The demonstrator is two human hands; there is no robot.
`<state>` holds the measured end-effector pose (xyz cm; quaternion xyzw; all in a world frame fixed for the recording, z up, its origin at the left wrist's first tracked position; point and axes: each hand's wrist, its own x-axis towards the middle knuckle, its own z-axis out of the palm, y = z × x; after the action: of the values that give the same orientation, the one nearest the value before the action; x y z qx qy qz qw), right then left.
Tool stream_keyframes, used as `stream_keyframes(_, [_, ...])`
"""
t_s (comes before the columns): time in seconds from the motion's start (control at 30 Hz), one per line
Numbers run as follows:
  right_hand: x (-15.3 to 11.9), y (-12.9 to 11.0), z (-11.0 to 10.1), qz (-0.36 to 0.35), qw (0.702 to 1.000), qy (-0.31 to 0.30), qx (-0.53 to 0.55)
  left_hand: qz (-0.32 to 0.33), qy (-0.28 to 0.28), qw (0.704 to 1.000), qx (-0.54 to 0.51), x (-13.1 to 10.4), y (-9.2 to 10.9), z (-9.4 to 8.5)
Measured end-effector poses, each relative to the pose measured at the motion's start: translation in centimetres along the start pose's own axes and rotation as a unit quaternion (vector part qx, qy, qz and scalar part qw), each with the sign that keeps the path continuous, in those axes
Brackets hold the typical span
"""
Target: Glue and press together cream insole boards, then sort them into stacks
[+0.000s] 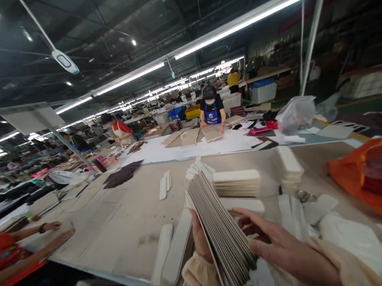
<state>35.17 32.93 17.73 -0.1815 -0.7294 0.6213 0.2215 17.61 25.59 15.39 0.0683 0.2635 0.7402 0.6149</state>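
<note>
A thick stack of thin grey-brown strips (220,224) is held up at the bottom centre, its layers slightly fanned. My left hand (201,237) is wrapped round the stack's left side, with some fingers hidden behind it. At the right edge of the stack is my right hand (274,242), fingers apart and slightly curled, thumb beside the layers. Behind the stack lies a pile of white-topped strips (236,177), and another pile (289,164) stands farther right. Long pale strips (178,250) lie left of my left hand.
Scissors (306,195) and white scraps (350,236) lie at the right, near an orange bag (372,177). Another person's hands (57,233) rest on the table's left edge. A person in a blue apron (212,110) works across the table. Dark sheets (122,174) lie at the left back.
</note>
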Motion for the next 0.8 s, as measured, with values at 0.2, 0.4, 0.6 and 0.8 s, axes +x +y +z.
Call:
stream_keyframes(0.2, [-0.6, -2.7, 2.0, -0.029, 0.999, 0.003, -0.021, -0.065, -0.073, 0.995, 0.017, -2.7, 0.4, 0.9])
stream_keyframes(0.4, [-1.0, -5.2, 3.4, -0.023, 0.998, 0.016, -0.054, -0.099, -0.122, 0.988, 0.006, -3.5, 1.1, 1.1])
stream_keyframes(0.6, [-1.3, -5.8, 4.6, -0.021, 0.995, 0.053, -0.086, -0.08, -0.154, 0.985, 0.01, -4.1, 1.6, 0.7])
stream_keyframes(0.8, [-1.6, -6.4, 5.4, -0.022, 0.993, 0.063, -0.093, -0.067, -0.172, 0.983, 0.007, -5.1, 2.3, 1.4])
